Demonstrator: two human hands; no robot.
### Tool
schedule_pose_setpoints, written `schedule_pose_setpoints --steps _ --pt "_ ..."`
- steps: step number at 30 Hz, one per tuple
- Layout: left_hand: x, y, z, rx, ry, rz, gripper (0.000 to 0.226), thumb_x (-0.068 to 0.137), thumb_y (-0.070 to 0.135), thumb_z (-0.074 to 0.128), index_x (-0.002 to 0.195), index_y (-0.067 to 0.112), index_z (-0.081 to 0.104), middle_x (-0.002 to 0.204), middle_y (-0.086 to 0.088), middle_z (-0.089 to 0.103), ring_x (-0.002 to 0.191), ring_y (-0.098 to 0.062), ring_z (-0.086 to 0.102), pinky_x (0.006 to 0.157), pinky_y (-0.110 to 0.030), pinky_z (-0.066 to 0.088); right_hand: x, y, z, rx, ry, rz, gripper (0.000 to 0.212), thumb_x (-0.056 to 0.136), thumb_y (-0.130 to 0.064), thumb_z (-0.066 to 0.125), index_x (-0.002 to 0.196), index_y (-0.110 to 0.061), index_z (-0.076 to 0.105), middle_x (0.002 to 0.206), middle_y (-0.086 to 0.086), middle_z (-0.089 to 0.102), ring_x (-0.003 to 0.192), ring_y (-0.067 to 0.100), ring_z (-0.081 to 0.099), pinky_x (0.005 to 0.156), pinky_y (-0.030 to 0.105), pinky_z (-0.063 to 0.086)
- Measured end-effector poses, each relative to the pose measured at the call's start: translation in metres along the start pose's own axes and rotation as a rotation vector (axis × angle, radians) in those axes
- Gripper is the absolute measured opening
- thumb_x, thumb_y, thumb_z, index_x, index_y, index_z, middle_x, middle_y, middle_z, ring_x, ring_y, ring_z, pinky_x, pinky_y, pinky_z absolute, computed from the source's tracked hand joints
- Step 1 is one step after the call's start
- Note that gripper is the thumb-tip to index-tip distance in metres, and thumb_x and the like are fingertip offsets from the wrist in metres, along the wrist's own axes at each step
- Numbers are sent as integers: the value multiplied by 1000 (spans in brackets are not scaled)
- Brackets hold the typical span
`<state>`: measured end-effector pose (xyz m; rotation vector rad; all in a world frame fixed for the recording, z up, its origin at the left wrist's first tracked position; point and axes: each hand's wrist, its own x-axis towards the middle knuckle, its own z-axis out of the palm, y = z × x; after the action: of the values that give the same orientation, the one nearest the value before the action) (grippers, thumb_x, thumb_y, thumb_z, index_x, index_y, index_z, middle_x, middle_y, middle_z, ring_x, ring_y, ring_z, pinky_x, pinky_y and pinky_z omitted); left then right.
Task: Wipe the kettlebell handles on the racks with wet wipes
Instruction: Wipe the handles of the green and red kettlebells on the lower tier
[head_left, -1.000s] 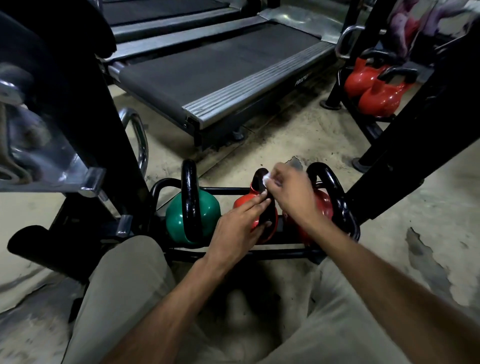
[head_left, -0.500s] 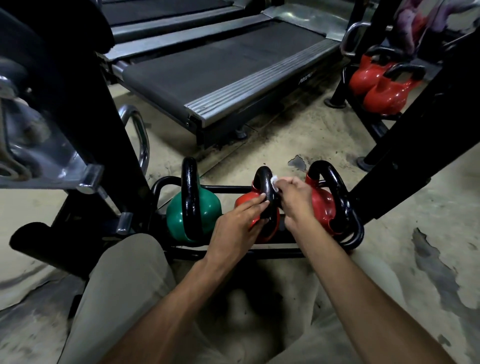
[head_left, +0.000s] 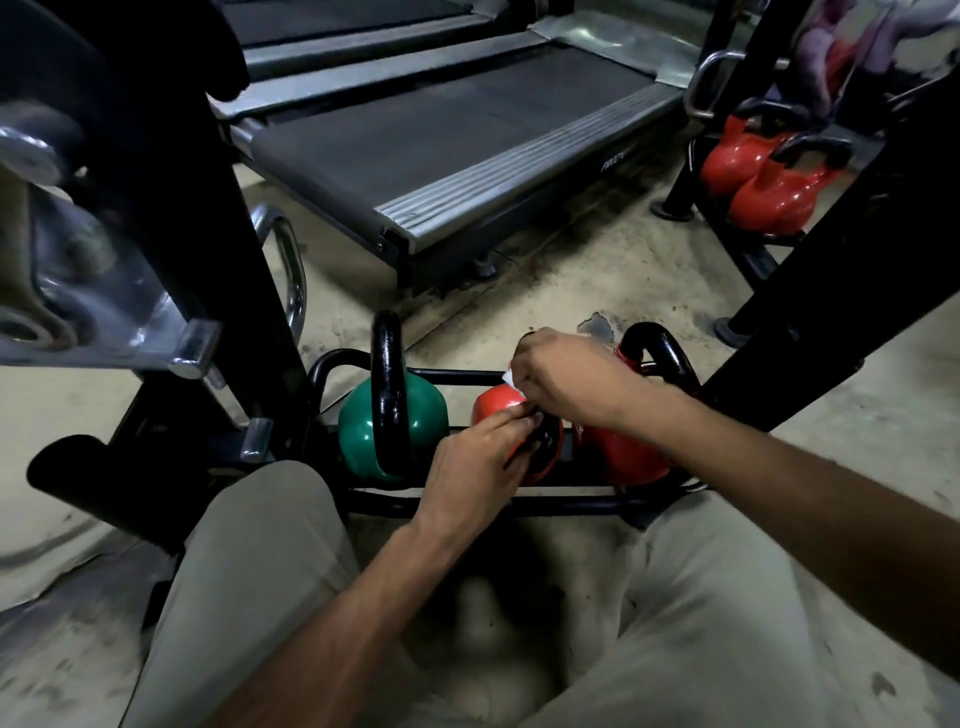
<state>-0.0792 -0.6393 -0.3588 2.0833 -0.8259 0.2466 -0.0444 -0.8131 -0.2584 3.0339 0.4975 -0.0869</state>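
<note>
Concrete floor (head_left: 597, 280) stained, treadmill (head_left: 441, 130) behind; right hand (head_left: 566, 374) pinches wet wipe (head_left: 510, 378), left hand (head_left: 483, 457) holds kettlebell handle (head_left: 545, 446).

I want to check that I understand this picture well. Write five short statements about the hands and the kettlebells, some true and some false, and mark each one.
1. The right hand pinches a white wipe at the handle of the middle red kettlebell. True.
2. The green kettlebell is the rightmost one on the near rack. False: it is the leftmost.
3. The left hand rests on the green kettlebell. False: its fingers are at the middle red kettlebell's handle.
4. A treadmill lies beyond the near rack. True.
5. The far rack holds blue kettlebells. False: it holds two red kettlebells.
</note>
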Motion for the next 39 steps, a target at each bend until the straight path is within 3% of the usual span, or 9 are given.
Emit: schedule_pose_setpoints --steps 5,8,13,18,21,23,29,35,39 --pt "2 -3 3 21 14 6 35 96 34 61 127 24 73 137 10 68 114 -10 71 80 -39 63 -19 -6 38 530 613 408 13 89 -21 69 97 -17 79 99 -1 73 88 15 69 78 35 56" --pt "0 -1 2 48 16 31 40 92 25 68 131 23 71 142 10 64 115 -11 70 80 -38 64 -12 -11 67 932 750 718 11 88 -19 73 96 -13 78 90 -3 78 84 13 74 82 36 60" --pt "0 3 1 56 5 40 39 96 32 66 134 24 68 145 11 62 115 -13 70 80 -40 64 4 -2 71 1825 574 1040 18 95 -2 54 103 4 70 93 20 74 76 28 70 67 33 60" --pt "0 6 0 55 11 24 38 96 31 68 133 22 70 143 10 63 119 -11 68 85 -39 63 5 10 59 2229 241 957 37 101 1 28 114 14 60 96 26 75 81 31 75 73 36 64" --pt "1 5 2 24 26 28 36 96 32 64 129 21 72 140 8 66 118 -11 69 84 -40 63 -15 -9 68 2046 312 956 38 93 5 39 122 13 62 113 31 70 81 29 69 64 30 60" --pt "0 3 2 29 10 31 38 95 30 66 131 21 71 142 9 65 119 -11 69 85 -40 63 -38 -26 73 1813 428 971 27 96 4 49 107 -1 72 98 21 74 80 25 66 68 31 54" --pt "-6 4 0 11 -33 16 57 84 19 67 140 22 63 150 9 57 127 -15 64 91 -44 62 -32 -23 58 742 684 521 10 94 -11 63 98 -15 71 97 -1 72 91 15 69 84 21 50" --pt "-14 12 -8 152 -87 81 48 93 27 67 141 22 63 155 9 52 126 -16 65 89 -41 62 26 11 6 36 82 176 20 90 -20 52 99 -14 70 104 9 67 100 34 66 71 38 51" --pt "-18 20 -10 291 -110 293 32 89 16 73 121 13 74 138 -4 67 127 -21 64 105 -34 53 -4 3 3 -24 -89 -132 31 86 -34 39 89 -21 67 96 -1 66 92 25 66 71 45 58"
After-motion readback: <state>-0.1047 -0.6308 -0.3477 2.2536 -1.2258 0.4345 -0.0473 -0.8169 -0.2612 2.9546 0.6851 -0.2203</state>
